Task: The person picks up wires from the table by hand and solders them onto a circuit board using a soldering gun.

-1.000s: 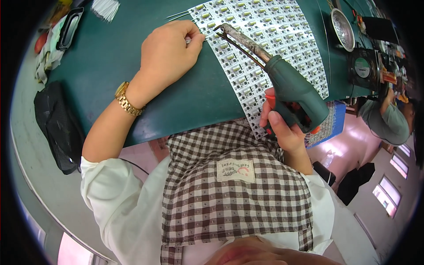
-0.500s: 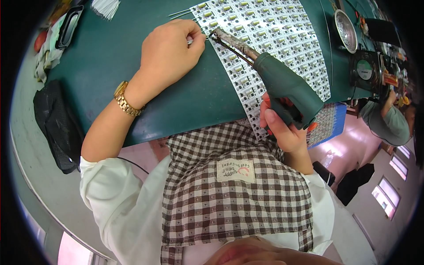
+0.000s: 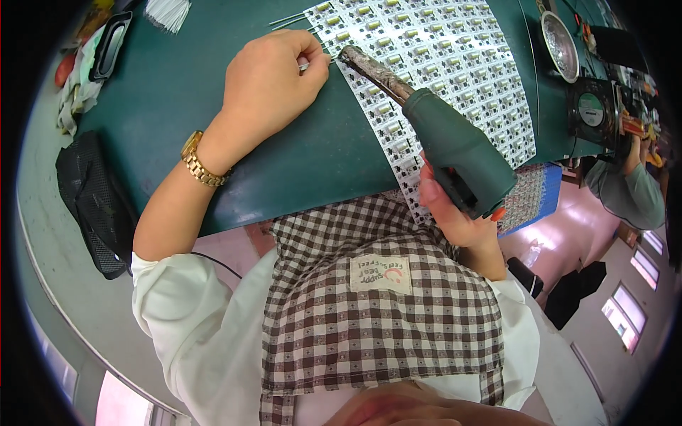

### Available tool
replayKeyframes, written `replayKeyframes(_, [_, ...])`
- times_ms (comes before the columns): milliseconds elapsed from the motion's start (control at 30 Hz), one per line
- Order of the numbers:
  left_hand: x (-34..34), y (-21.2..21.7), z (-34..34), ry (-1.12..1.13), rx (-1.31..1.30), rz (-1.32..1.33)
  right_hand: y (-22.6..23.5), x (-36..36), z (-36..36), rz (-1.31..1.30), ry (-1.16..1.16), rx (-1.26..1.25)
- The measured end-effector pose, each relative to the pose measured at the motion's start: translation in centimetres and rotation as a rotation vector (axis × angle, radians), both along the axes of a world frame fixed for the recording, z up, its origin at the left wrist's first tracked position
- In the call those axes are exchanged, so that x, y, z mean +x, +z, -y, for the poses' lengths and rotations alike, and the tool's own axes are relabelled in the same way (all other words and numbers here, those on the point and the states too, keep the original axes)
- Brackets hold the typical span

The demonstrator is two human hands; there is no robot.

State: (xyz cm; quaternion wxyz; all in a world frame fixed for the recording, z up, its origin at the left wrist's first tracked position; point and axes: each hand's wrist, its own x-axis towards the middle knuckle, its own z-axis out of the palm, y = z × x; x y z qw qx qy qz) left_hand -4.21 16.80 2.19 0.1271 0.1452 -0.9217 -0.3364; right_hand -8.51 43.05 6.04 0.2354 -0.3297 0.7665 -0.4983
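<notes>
Soldering gun's aim: the green soldering gun (image 3: 462,145) points far and left, its long axis slanting from near right to far left, with the handle dropping toward the near side.
Tip: above the left border of the board sheet (image 3: 447,53), just beside the pinched fingertips; whether it touches metal, I cannot tell.
Board sheet's lie: a white panel of many small circuit units, on the right half of the green tabletop (image 3: 305,163); its left edge slants from far left to near right, the near corner reaching the checked apron (image 3: 383,319).
Loose wires: thin wires (image 3: 288,20) jut left from the sheet's far left corner.
Open room: bare tabletop between the left forearm and the sheet, and more left of that hand; on the right, a narrower strip before the metal bowl (image 3: 545,39).
Far left edge: a bundle of white wires (image 3: 168,14), well apart from the hands.
Left hand: this hand (image 3: 273,82) is narrowed, thumb and forefinger pinching a thin white wire (image 3: 304,67) at the sheet's left edge.
Right hand: this hand (image 3: 455,216) is wrapped around the gun's handle, some fingers hidden behind it.
</notes>
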Motion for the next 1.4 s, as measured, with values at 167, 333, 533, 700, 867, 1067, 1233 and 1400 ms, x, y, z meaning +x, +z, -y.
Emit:
replayKeyframes(167, [0.0,0.2,0.1,-0.004,0.005,0.006,-0.2,-0.2,-0.6,-0.142,0.029,0.143])
replayKeyframes(333, [0.2,0.0,0.1,-0.008,-0.01,0.008,-0.4,0.4,-0.3,0.053,-0.079,0.019])
replayKeyframes(533, [0.3,-0.2,0.1,-0.017,-0.013,0.016,-0.2,0.5,-0.4,0.034,-0.06,0.099])
replayKeyframes(700, [0.2,-0.3,0.1,-0.016,-0.038,-0.009,0.1,0.1,-0.4,-0.017,-0.012,0.131])
replayKeyframes(867, [0.1,-0.2,0.1,-0.01,-0.043,0.003,0.1,0.0,-0.3,-0.071,-0.011,0.172])
replayKeyframes(1067, [0.4,-0.8,-0.3,0.005,-0.047,-0.004,-0.6,0.0,-0.9,-0.21,0.139,0.181])
replayKeyframes(1233, [0.4,-0.9,-0.2,-0.002,-0.039,-0.016,-1.3,0.2,-1.2,-0.007,-0.116,0.063])
replayKeyframes(1400, [0.1,-0.9,0.0,-0.013,-0.048,-0.032,-1.0,-0.1,-1.3,0.031,-0.07,-0.063])
